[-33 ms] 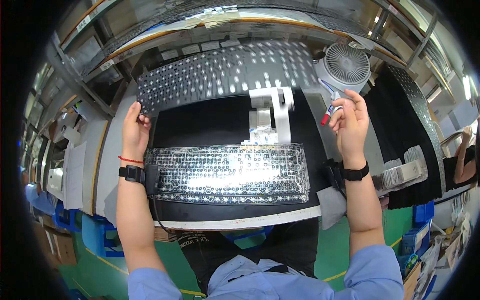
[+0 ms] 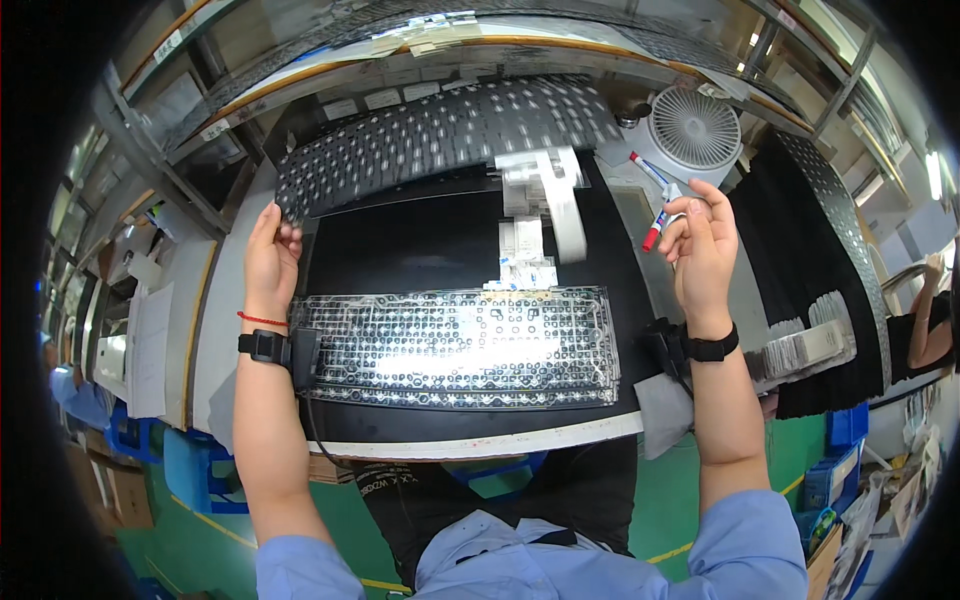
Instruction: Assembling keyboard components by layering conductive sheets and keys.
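A dark flexible sheet (image 2: 400, 150) dotted with light spots rises bent at the back of the work surface, blurred by motion. My left hand (image 2: 272, 255) pinches its lower left corner. From its right part hangs a curved white strip (image 2: 565, 215). My right hand (image 2: 705, 235) has its fingers curled round a marker pen (image 2: 656, 225) with a red end and is apart from the sheet. Another slim pen (image 2: 648, 168) with a red tip shows just beyond it; whether the hand holds that one too is unclear. In front lies a shiny clear keyboard membrane (image 2: 450, 345) with printed key patterns.
The membrane rests on a black mat (image 2: 400, 250). A white fan (image 2: 693, 130) stands at the back right. Dark sheets (image 2: 800, 230) and a stack of pale strips (image 2: 815, 345) lie to the right. A shelf (image 2: 440, 55) spans the back. Another person's arm (image 2: 930, 320) shows far right.
The right part of the dark sheet has swung up and back, its edge curling away from my right hand. The white strip has shifted with it. Both hands have stayed nearly in place.
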### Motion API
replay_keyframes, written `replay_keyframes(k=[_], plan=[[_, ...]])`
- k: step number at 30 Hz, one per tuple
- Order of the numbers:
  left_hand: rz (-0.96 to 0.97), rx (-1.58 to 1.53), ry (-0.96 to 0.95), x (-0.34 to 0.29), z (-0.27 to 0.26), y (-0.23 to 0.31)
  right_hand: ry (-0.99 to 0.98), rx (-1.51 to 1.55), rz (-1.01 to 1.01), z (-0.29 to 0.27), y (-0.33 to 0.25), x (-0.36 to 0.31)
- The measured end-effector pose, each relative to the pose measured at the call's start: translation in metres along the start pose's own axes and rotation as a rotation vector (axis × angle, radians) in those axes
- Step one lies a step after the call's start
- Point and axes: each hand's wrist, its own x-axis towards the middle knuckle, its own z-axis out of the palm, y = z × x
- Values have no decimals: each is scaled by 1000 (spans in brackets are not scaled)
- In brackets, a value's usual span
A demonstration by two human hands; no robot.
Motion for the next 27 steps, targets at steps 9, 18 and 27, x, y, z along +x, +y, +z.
replay_keyframes(k=[9,18,27], plan=[[9,164,-18,-7,7,3,-455,-486,244,0,15,-2],[-72,256,-75,-10,12,1,-953,-830,325,2,13,-12],[-108,308,-109,-10,12,1,-816,-752,321,6,12,-11]])
